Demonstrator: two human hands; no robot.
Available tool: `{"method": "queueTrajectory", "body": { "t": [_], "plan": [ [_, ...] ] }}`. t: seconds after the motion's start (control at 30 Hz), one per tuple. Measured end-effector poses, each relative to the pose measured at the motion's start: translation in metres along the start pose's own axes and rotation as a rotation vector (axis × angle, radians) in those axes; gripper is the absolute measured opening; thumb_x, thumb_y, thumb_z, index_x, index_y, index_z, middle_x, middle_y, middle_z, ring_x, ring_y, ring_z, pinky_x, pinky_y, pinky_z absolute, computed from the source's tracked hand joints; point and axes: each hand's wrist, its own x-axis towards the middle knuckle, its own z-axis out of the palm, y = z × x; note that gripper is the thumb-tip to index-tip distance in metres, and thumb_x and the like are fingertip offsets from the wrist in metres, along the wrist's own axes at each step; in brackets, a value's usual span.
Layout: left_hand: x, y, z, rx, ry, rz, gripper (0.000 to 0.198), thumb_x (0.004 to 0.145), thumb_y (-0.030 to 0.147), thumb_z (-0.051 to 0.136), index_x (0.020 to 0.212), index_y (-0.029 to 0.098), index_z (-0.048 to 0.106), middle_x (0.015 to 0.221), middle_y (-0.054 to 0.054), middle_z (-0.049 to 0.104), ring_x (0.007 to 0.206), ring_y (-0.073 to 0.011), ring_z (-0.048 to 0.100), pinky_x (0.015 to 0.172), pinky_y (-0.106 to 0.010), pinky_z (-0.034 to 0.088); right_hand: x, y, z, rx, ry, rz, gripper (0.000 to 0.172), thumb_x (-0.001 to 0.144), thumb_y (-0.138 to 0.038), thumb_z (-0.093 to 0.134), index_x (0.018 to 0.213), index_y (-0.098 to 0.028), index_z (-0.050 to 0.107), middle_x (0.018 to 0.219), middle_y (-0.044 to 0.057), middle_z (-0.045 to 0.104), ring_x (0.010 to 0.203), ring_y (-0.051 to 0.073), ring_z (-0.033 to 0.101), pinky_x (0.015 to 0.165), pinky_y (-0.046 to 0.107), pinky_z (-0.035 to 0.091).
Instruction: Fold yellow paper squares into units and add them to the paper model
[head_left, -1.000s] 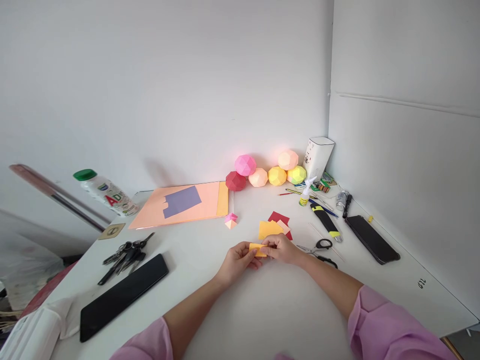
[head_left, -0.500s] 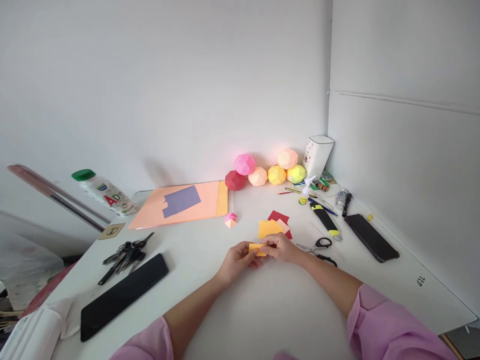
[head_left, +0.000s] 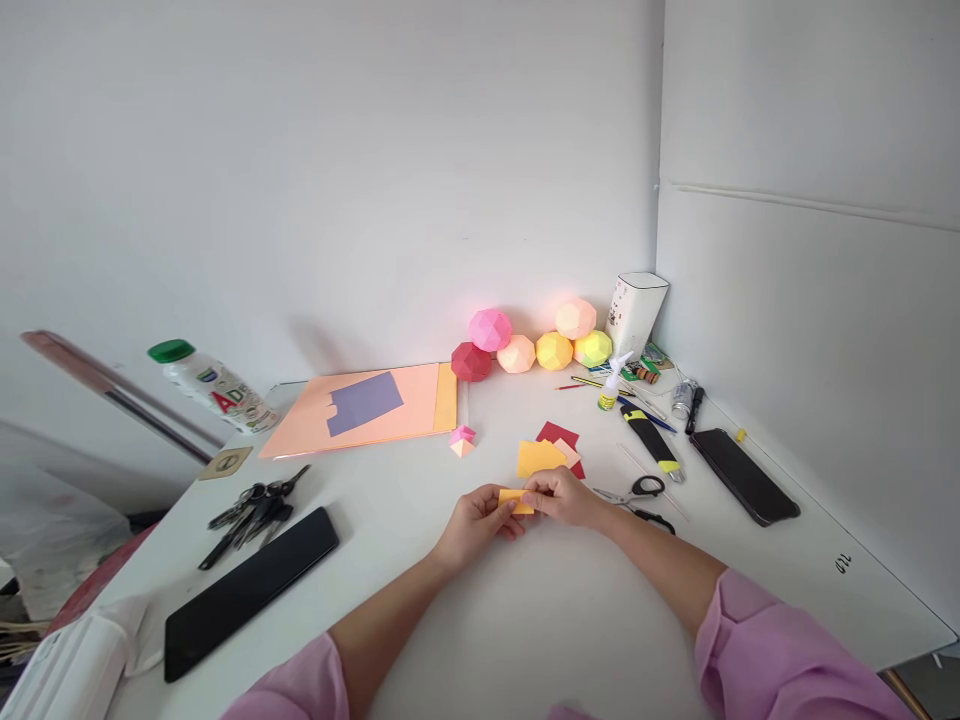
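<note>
A small yellow-orange piece of paper (head_left: 515, 501) is pinched between both hands above the white table. My left hand (head_left: 478, 517) is closed on its left end, thumb on the near face. My right hand (head_left: 561, 497) grips the right end between thumb and fingers. Just beyond lie yellow-orange paper pieces (head_left: 538, 458), with red paper (head_left: 558, 433) and a pale peach piece (head_left: 568, 452) partly beneath or beside them. Black-handled scissors (head_left: 646, 487) lie to the right, partly hidden by my right hand and forearm. A small pink-and-peach folded paper shape (head_left: 463, 440) stands farther left.
Faceted paper balls (head_left: 554, 350) are stacked along the wall. Right: glue bottle (head_left: 609, 388), box cutter (head_left: 651, 442), black phone-like object (head_left: 742, 476). Left: peach paper sheets (head_left: 300, 420), keys (head_left: 256, 512), a black flat slab (head_left: 251, 592), a green-capped bottle (head_left: 214, 385).
Both hands keep their hold on the yellow-orange paper, almost still. The whole view has shifted very slightly.
</note>
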Motion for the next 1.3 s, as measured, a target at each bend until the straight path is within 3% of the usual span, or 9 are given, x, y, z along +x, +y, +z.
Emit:
{"method": "queueTrajectory", "body": {
  "t": [0.47, 1.3],
  "plan": [
    [-0.0002, -0.002, -0.0014, 0.007, 0.002, -0.002, 0.029, 0.078, 0.043, 0.06, 0.086, 0.015, 0.058, 0.083, -0.006, 0.071, 0.065, -0.0149, 0.065, 0.062, -0.028, 0.052, 0.0005, 0.0002, -0.0008, -0.06, 0.007, -0.024, 0.027, 0.082, -0.036, 0.054, 0.068, -0.014, 0.06, 0.056, -0.002, 0.055, 0.046, 0.007, 0.042, 0.045, 0.019, 0.033],
    [-0.0009, 0.0009, 0.0004, 0.024, 0.018, -0.009, 0.034, 0.075, 0.048, 0.06, 0.084, 0.015, 0.057, 0.077, -0.005, 0.069, 0.063, -0.0155, 0.064, 0.061, -0.029, 0.052, -0.0006, -0.0023, -0.0008, -0.053, 0.012, 0.001, 0.029, 0.084, -0.037, 0.05, 0.069, -0.014, 0.059, 0.06, 0.0, 0.059, 0.049, 0.009, 0.048, 0.048, 0.021, 0.038]
  ]
}}
